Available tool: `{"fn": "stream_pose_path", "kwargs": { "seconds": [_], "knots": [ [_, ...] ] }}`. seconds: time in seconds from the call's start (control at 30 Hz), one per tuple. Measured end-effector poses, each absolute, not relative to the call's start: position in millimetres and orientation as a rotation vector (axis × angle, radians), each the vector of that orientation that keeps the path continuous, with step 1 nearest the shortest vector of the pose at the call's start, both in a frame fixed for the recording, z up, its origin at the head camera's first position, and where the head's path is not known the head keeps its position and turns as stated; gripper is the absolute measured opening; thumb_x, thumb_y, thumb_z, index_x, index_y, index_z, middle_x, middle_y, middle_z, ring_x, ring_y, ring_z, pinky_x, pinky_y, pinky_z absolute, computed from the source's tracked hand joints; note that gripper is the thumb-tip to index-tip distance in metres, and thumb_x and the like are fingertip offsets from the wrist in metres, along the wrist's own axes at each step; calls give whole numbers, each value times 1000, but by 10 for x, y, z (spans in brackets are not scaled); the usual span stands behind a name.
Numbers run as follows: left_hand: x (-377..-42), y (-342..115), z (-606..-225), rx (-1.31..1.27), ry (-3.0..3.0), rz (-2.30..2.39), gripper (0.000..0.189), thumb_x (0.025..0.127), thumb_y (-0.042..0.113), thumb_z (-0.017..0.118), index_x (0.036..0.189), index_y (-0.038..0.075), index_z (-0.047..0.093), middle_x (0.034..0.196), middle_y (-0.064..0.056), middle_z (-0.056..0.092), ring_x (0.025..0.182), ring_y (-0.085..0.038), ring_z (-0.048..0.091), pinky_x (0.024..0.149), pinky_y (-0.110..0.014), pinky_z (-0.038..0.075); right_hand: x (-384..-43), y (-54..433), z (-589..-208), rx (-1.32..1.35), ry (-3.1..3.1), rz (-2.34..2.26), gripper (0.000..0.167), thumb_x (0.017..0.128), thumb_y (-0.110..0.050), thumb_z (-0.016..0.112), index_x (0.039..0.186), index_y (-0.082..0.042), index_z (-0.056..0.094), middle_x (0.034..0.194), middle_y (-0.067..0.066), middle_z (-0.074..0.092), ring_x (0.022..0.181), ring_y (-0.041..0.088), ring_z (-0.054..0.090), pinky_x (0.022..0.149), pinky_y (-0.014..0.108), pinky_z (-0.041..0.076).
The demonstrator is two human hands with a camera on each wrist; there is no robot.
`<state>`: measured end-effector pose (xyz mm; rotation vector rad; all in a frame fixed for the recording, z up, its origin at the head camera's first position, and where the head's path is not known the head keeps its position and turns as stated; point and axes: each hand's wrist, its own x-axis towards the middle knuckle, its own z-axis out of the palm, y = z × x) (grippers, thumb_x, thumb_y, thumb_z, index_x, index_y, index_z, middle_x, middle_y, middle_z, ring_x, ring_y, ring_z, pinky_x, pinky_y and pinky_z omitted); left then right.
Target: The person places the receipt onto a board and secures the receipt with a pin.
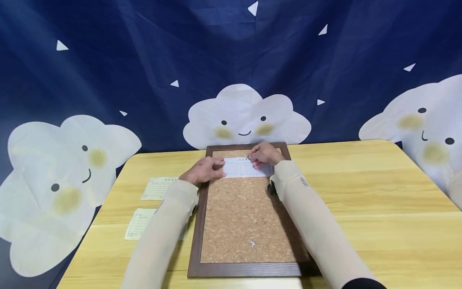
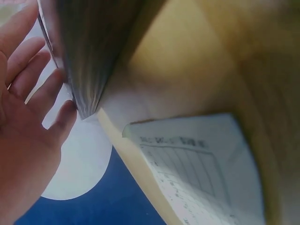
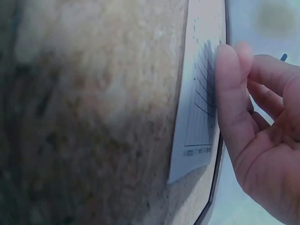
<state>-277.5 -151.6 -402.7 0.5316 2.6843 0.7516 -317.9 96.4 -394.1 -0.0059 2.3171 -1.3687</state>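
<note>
At the white slip's (image 1: 236, 170) edges, left fingers (image 2: 46, 91) extended, right fingers (image 3: 229, 84) bent, grip unclear; open cork (image 1: 242, 216) nearside.

On the wooden table (image 1: 375, 192), a framed cork board (image 1: 234, 216) is laid flat, and two printed paper slips (image 1: 156, 188) are placed to the board's left.

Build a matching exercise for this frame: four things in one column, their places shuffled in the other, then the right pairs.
1. White slip
2. Two yellowish slips
3. Left hand
4. Small silvery cluster

A. On the table, left of the framed board
B. On the cork, near its near edge
C. On the cork, near its far edge
D. At the white slip's left end

Pairs: 1-C, 2-A, 3-D, 4-B
</note>
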Motion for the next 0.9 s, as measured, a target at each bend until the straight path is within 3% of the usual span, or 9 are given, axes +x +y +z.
{"fn": "stream_pose_path", "kwargs": {
  "seconds": [0.57, 0.9],
  "knots": [
    [-2757, -1519, -3976, 575, 2689, 665, 59, 96, 23, 71, 147, 4, 49, 155, -8, 41, 146, -27, 31, 118, -41, 27, -3111, 1066, -3888, -76, 2367, -1359, 22, 99, -1, 56, 115, 10, 66, 71, 6, 60, 57, 11, 60, 61, 28, 59],
    [-2725, -1554, -3930, 676, 2702, 612, 72, 94, 24, 72, 152, 0, 38, 160, -17, 28, 149, -31, 23, 119, -44, 23, -3076, 1173, -3837, -268, 2542, -1179, 24, 95, -4, 60, 114, 9, 68, 71, 6, 63, 62, 12, 59, 60, 25, 55]
  ]
}}
